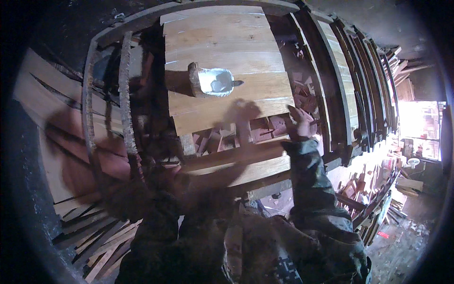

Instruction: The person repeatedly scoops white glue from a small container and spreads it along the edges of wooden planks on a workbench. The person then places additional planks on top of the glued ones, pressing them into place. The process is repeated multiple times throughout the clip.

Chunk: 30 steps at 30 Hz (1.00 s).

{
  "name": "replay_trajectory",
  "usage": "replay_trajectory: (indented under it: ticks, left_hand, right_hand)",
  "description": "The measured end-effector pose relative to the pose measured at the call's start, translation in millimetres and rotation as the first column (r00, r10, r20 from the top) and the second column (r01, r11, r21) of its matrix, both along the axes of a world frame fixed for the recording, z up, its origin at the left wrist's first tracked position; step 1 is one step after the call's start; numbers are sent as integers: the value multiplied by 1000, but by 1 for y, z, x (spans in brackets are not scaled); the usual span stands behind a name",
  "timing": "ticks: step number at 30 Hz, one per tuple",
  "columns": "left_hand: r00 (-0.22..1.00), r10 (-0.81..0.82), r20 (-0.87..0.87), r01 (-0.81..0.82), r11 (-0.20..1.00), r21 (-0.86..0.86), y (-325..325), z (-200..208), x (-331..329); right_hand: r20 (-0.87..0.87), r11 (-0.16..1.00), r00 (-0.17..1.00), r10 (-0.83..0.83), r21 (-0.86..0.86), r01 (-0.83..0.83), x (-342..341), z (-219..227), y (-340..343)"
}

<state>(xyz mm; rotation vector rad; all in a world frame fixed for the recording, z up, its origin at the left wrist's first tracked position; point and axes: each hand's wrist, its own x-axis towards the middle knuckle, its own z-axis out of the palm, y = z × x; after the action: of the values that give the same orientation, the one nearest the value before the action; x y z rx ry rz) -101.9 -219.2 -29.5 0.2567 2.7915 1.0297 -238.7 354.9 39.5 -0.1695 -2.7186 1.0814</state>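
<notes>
A wide panel of pale boards laid edge to edge (pixel 227 52) lies across a frame before me, with thin whitish streaks along some seams. On it sits a cut-open container (pixel 201 81) with a white inside, and a dark stub juts from its right side. Close to the panel's front right corner is my right hand (pixel 302 124), its fingers stretched and apart, holding nothing I can see. My left hand (pixel 168 176) is low at the left, in deep shadow, by the left end of a pale plank (pixel 262 169) along the frame's front; its fingers are hard to make out.
Long dark bars (pixel 331 75) run front to back on the right, and a rough bar (pixel 126 90) stands left of the panel. Reddish wood offcuts (pixel 305 94) lie below the frame. Loose strips (pixel 104 246) are heaped at lower left; a bright opening (pixel 421 123) is at far right.
</notes>
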Motion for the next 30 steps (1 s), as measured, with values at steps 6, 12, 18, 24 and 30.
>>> replay_trajectory:
  ticks: [6,12,18,24,30]
  left_hand:
    - [931,257,-260,-182,943,280,24,38,3]
    - [958,157,241,-204,962,184,16,65,0]
    - [933,192,303,-275,926,259,20,57,7]
    - [888,229,398,-393,827,401,16,8,30]
    - [864,382,328,-500,730,467,15,-16,63]
  right_hand:
    - [18,875,953,301,393,-284,-111,48,-156]
    - [126,765,894,431,474,-436,-158,35,-173]
    - [94,809,919,383,447,-382,-174,44,-181]
    - [586,792,803,109,-540,286,-158,49,-177]
    - [496,441,849,182,-813,380,-94,37,-167]
